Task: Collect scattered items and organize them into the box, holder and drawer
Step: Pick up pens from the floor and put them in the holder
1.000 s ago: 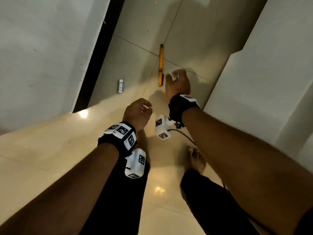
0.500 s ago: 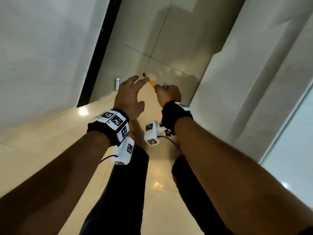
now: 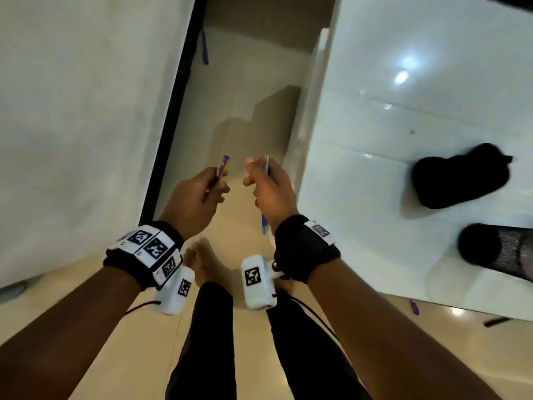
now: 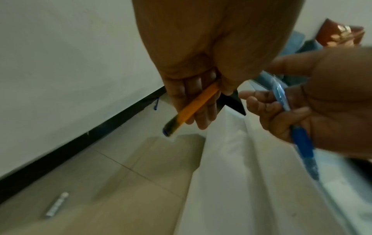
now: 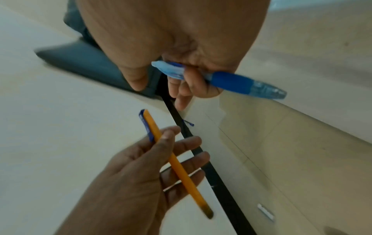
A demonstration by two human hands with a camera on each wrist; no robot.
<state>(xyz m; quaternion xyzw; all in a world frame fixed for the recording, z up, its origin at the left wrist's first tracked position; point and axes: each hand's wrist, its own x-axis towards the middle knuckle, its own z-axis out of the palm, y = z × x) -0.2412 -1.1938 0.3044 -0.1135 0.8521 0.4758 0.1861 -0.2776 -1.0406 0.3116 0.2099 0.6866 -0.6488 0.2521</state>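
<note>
My left hand (image 3: 196,197) grips an orange pen (image 3: 222,166) with a blue cap; its thumb and fingers are curled round the barrel (image 4: 193,108). My right hand (image 3: 268,192) holds a blue gel pen (image 3: 264,226) in its curled fingers, and the grip end sticks out past the palm (image 5: 231,81). The two hands are raised side by side above the floor, a short gap apart. In the right wrist view the left hand (image 5: 141,174) lies below with the orange pen (image 5: 177,165) across its fingers. No box, holder or drawer is in view.
A small white battery (image 4: 57,205) lies on the beige tiled floor. A blue pen (image 3: 204,50) lies by the black skirting (image 3: 170,111). To the right, a white glossy surface (image 3: 375,140) carries two black items (image 3: 458,174). A purple pen (image 3: 414,307) lies at its lower edge.
The right hand lifted the orange pen off the floor and passed it to the left hand, which now grips it. Both hands rose and the view swung to the right.
</note>
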